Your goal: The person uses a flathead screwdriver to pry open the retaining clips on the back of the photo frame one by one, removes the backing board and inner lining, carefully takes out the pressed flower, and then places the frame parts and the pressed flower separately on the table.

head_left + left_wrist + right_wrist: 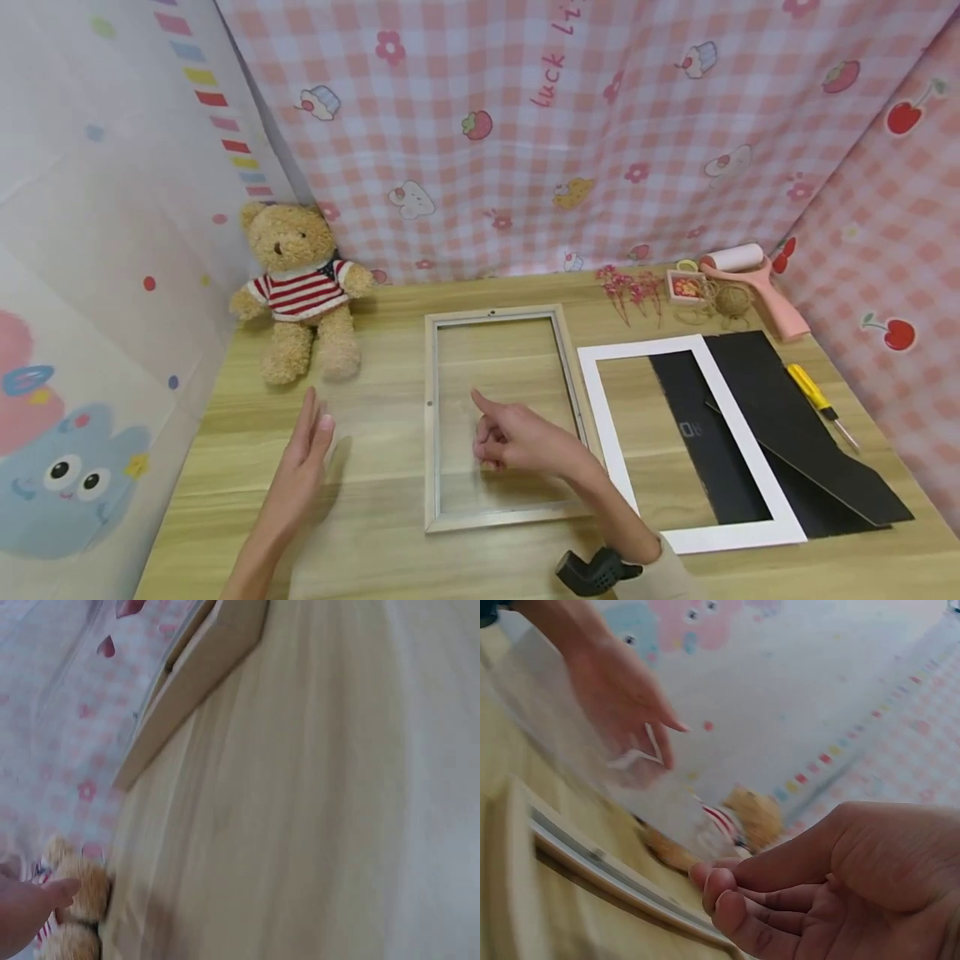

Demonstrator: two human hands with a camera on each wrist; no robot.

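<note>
A light wooden picture frame (431,417) lies flat in the middle of the table (375,550). A faint clear pane (570,727) hangs between my hands, left of and over the frame; in the head view it hardly shows. My left hand (309,440) stands edge-up with straight fingers against the pane's left side, and in the left wrist view only a fingertip (52,892) shows. My right hand (501,437) is over the frame's opening, index finger stretched out and the other fingers (735,900) curled at the pane's right edge.
A teddy bear (303,287) in a striped jumper sits at the back left. Right of the frame lie a white mat (611,433), a black backing board (795,425) and a yellow screwdriver (817,402). Dried flowers (633,290), twine (731,298) and a pink lint roller (753,279) sit at the back right.
</note>
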